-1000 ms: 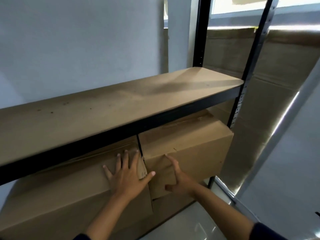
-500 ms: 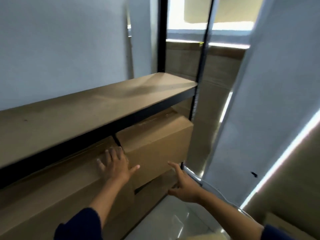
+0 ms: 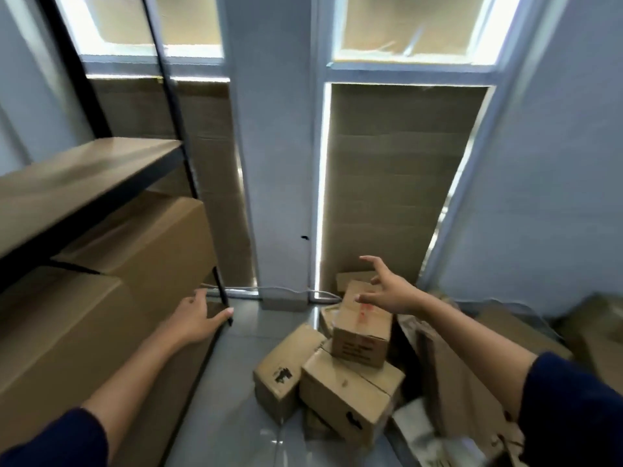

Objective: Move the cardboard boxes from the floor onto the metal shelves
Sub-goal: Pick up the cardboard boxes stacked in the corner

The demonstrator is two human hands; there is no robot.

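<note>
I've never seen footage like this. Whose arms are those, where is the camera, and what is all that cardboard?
There is no machine here: a person wears a camera on the head, so you see their own arms from above. The left hand reaches out open near the black shelf post, holding nothing. The right hand is spread open in the air above a pile of cardboard boxes on the floor, also holding nothing. On the left stands a metal shelf, with two large boxes under its top board.
</note>
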